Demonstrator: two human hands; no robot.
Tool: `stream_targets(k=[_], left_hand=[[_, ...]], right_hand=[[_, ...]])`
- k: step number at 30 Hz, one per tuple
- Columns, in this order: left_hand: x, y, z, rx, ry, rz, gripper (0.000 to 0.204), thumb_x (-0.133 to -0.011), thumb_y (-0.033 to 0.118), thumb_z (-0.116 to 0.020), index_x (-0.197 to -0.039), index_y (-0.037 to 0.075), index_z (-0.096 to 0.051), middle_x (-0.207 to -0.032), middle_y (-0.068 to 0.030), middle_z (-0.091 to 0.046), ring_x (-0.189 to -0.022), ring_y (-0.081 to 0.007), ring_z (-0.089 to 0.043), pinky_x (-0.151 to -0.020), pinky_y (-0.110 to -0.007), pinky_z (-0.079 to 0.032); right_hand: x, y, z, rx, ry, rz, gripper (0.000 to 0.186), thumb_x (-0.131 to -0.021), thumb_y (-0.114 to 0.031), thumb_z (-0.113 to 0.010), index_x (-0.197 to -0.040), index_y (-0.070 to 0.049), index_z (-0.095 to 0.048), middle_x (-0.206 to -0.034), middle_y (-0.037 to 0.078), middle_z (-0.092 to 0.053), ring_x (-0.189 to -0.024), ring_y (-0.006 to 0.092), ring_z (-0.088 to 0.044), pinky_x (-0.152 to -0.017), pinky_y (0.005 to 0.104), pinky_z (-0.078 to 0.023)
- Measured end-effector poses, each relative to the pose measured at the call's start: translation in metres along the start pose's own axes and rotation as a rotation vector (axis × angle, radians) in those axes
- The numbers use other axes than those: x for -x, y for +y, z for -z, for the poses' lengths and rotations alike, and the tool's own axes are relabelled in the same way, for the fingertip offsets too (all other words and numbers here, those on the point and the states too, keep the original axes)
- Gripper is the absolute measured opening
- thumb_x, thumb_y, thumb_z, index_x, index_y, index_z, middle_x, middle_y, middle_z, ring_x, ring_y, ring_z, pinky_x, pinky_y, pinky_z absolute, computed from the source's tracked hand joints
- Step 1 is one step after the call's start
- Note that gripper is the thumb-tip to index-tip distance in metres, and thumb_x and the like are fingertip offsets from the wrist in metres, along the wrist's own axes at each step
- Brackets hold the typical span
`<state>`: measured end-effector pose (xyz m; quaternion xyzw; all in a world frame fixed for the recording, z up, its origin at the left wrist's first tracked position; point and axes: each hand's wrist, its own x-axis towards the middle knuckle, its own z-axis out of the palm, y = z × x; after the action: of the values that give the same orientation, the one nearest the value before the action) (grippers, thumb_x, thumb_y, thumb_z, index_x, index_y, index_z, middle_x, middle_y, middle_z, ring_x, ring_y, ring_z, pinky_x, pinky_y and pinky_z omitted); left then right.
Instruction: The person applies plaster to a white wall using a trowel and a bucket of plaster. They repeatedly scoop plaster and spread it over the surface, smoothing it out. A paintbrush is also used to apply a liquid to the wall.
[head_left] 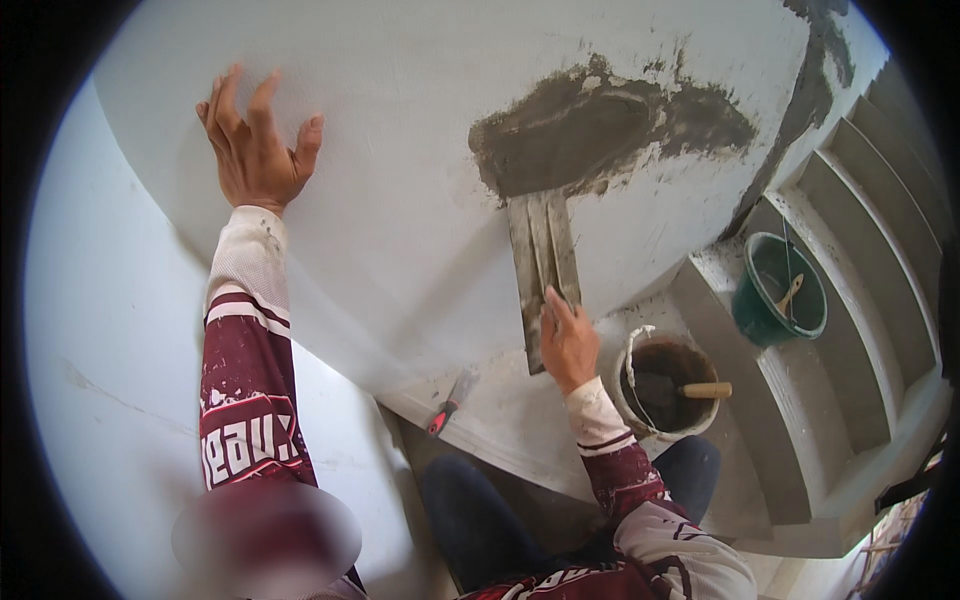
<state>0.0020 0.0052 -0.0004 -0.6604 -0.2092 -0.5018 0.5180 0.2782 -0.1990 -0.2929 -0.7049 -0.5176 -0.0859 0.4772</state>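
Observation:
My left hand (258, 150) rests against the white wall (390, 180) at the upper left, fingers spread and nothing held. In my right hand (569, 345) is a long, flat plastering trowel (543, 245), its metal face smeared with grey. The trowel's upper end meets the lower edge of a wet grey mortar patch (570, 135) on the wall. Just right of my right hand stands a pale bucket (633, 412) holding dark mortar, with a wooden-handled tool (706, 390) leaning over its rim.
A putty knife (445, 412) with a red and black handle lies on the ledge below the wall. On the concrete stairs (800, 420) to the right sits a green bucket (755, 312) with a paintbrush (790, 293) inside. Another grey mortar strip (800, 110) runs along the wall beside the stairs.

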Motion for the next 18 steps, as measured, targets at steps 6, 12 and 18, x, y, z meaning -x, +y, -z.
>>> stream_targets(k=[6,12,18], left_hand=[[-0.002,0.0,0.003,-0.008,0.005,0.01,0.054,-0.093,0.056,-0.047,-0.133,0.021,-0.039,-0.138,-0.0152,-0.031,-0.136,-0.0362,-0.027,-0.116,-0.055,-0.016],[0.002,-0.004,0.0,-0.023,-0.007,0.01,0.054,-0.094,0.058,-0.044,-0.132,0.022,-0.038,-0.138,-0.0148,-0.031,-0.137,-0.035,-0.026,-0.118,-0.054,-0.014],[0.001,-0.003,-0.001,-0.016,0.002,-0.006,0.053,-0.094,0.058,-0.045,-0.133,0.023,-0.039,-0.138,-0.0134,-0.031,-0.137,-0.0337,-0.026,-0.118,-0.053,-0.014]], right_hand=[[0.03,0.004,0.002,-0.036,0.004,0.013,0.034,-0.09,-0.022,-0.062,-0.123,-0.017,-0.063,-0.087,0.016,-0.061,-0.067,0.0365,-0.063,-0.057,0.0433,-0.051],[-0.023,-0.045,0.02,-0.007,0.033,0.014,0.033,-0.09,-0.021,-0.061,-0.123,-0.018,-0.063,-0.084,0.015,-0.059,-0.067,0.0357,-0.063,-0.056,0.0438,-0.051],[0.001,-0.03,0.012,0.076,-0.073,-0.039,0.031,-0.09,-0.019,-0.063,-0.121,-0.016,-0.065,-0.084,0.014,-0.061,-0.071,0.0351,-0.063,-0.059,0.0402,-0.05]])
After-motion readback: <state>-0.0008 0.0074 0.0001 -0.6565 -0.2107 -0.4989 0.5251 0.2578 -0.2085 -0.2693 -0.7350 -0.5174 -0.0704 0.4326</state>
